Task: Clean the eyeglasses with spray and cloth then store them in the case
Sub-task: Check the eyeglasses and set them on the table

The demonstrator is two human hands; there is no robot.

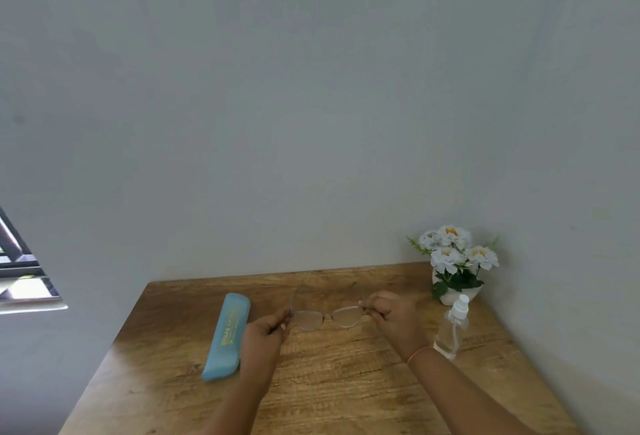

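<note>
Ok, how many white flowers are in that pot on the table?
4 white flowers in the pot: upper left, upper right, lower left, lower right. Others may be hidden behind.

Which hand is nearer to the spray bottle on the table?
Right. The right hand pinches one end of the eyeglasses just beside the spray bottle; the left hand holds the other end, near the blue case.
</note>
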